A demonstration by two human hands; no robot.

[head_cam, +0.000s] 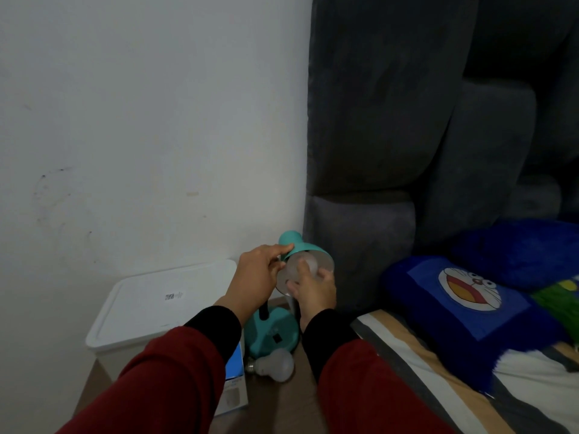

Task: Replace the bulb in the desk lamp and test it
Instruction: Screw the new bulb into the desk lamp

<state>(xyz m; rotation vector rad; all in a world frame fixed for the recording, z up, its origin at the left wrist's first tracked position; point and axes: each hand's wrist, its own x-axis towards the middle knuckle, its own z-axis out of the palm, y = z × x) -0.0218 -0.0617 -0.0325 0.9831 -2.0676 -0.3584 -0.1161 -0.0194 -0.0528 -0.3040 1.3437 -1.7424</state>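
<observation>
Wooden tabletop; both hands hold teal lampshade.

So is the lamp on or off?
Off. The bulb inside the shade looks dull grey, with no glow, while the right hand holds it.

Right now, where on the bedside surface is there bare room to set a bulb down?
Bare wood shows right of the loose bulb, toward the bed edge. It is crowded around the teal lamp base, the bulb box and the white bin.
</observation>
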